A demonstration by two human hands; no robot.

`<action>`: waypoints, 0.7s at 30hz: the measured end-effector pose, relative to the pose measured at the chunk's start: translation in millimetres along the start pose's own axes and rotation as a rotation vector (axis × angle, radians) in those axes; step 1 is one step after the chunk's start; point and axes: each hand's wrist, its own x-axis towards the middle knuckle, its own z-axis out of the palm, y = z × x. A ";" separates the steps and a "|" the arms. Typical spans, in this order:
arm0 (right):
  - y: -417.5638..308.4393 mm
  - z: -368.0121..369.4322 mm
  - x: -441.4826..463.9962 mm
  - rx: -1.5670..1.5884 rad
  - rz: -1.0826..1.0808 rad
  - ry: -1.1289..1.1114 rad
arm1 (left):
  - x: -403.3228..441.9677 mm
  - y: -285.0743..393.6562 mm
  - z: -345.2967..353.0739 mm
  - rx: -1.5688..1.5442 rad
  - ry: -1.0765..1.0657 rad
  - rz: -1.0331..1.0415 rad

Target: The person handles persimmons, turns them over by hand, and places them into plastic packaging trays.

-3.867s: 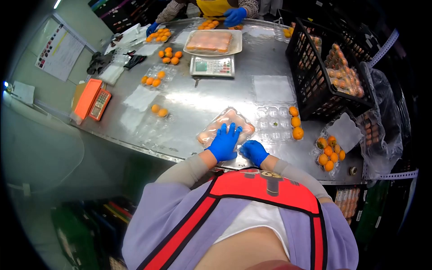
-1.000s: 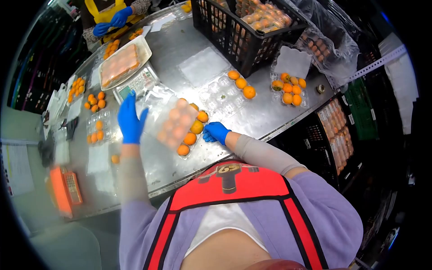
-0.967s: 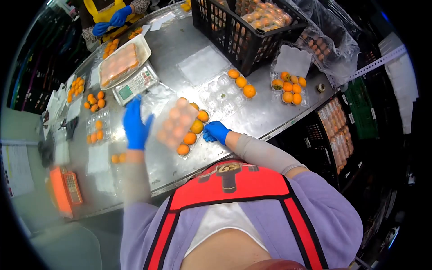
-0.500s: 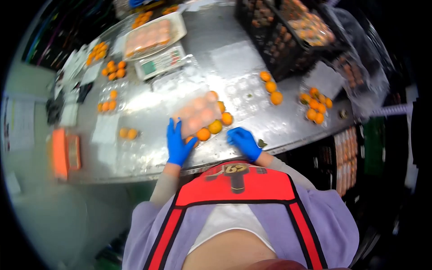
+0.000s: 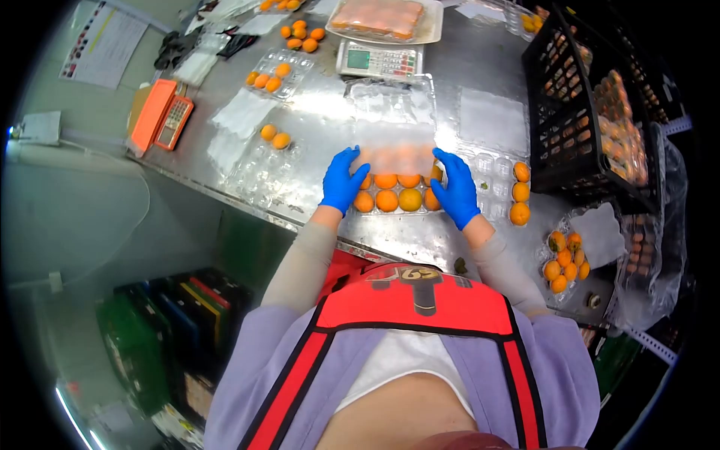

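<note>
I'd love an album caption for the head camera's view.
Left hand and right hand, both blue-gloved, flank orange fruit in a clear tray, partly covered by a translucent sheet.

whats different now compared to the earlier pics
The left hand has moved from near the scale to the left side of the tray; the right hand, curled before, has opened on its right side. Since the first picture the lid has swung open toward the scale, showing orange fruit in front of a white sheet. Scale and black crate stayed put.
</note>
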 end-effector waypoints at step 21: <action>76.5 11.6 209.0 -0.085 0.219 -0.138 | -50.6 -4.6 1.3 -0.606 0.088 -0.414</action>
